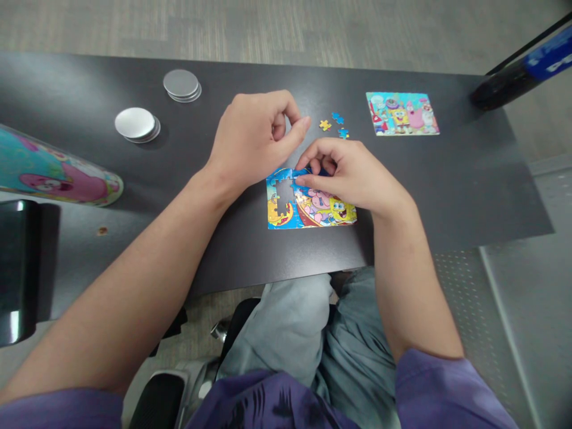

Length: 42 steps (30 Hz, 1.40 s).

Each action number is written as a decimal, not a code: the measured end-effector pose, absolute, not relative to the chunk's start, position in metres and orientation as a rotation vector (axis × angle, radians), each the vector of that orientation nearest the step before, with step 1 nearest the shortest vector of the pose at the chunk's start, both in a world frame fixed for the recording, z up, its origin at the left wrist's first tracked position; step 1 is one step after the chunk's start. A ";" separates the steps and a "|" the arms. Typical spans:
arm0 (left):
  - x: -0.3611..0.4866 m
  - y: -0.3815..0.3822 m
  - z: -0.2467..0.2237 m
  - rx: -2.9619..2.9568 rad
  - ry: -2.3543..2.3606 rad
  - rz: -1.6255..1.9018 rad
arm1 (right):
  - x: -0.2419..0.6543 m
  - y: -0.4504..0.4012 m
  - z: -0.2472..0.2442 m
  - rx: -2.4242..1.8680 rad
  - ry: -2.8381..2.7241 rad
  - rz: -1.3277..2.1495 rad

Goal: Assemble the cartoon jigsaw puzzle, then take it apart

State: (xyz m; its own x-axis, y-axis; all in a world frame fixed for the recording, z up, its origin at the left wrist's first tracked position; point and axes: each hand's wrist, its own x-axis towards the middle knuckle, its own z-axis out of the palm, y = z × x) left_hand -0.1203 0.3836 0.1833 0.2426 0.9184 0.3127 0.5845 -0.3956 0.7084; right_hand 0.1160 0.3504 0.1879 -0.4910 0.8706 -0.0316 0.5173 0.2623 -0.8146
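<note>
A cartoon jigsaw puzzle (pixel 286 223) lies flat at the front of the dark table, with an open gap in its left part. My right hand (pixel 348 173) rests over its upper right, thumb and index finger closed on a blue puzzle piece at the gap's upper right edge; the fingers partly cover this piece. Above the puzzle's upper left hovers my left hand (pixel 257 134), fingers curled in and thumb beside the index finger, with nothing visible in it. Beyond my hands lie several loose pieces, among them a yellow piece (pixel 325 125) and a blue piece (pixel 343 133).
A cartoon picture card (pixel 402 114) lies to the right. Two stacks of round discs, one grey (pixel 181 83) and one white (pixel 134 123), stand at the left near a cartoon-printed cylinder (pixel 67 173). A dark bottle-like object (pixel 504 86) is at the right back edge.
</note>
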 end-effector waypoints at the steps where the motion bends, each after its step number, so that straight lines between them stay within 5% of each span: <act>1: -0.121 0.384 0.183 2.070 1.372 0.981 | 0.116 0.350 0.189 -1.270 -2.125 1.098; 10: -0.127 0.385 0.178 2.111 1.301 1.022 | 0.121 0.352 0.186 -1.263 -2.012 1.071; 19: -0.127 0.382 0.188 2.095 1.380 0.946 | 0.182 0.379 0.220 -1.413 -1.736 0.528; 29: -0.125 0.375 0.189 2.120 1.407 0.973 | 0.210 0.481 0.177 -1.346 -2.317 0.613; 37: -0.107 0.343 0.199 2.167 0.730 0.901 | 0.214 0.479 0.172 -1.185 -2.392 0.697; 42: -0.065 0.298 0.202 1.371 0.006 0.221 | 0.216 0.473 0.183 -1.314 -2.228 0.962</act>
State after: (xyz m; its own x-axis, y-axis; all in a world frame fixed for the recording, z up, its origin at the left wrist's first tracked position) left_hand -0.0651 0.2979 0.2021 0.9793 0.1601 0.1241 -0.1528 0.1814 0.9715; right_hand 0.2159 0.4731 0.1828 -0.4908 0.8711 -0.0185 0.6108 0.3289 -0.7202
